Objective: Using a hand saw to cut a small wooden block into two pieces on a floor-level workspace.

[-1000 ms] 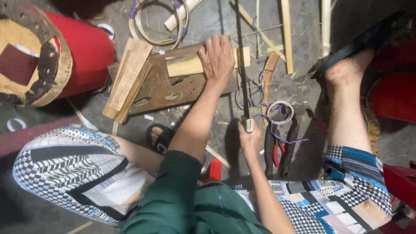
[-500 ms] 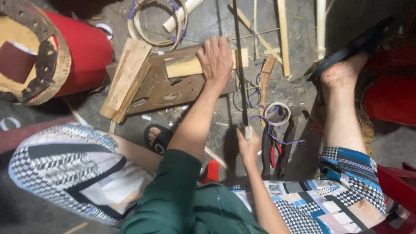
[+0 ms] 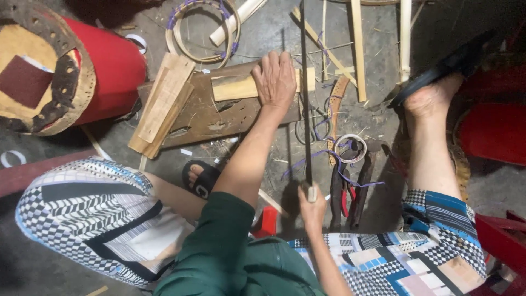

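Saw blade [image 3: 304, 98] has slid slightly back toward the body; right hand [image 3: 312, 205] fisted on its handle. Left hand [image 3: 275, 79], fingers together, presses bamboo strip [image 3: 235, 86] flat on wooden board [image 3: 213, 112].

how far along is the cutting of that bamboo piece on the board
Done: the bamboo piece lies on the wooden board, pinned by the left hand. In hand: the right hand holds the saw, blade at the piece's right end. Left: the end beyond the blade is not yet off.

no packages, labels, signs, screens
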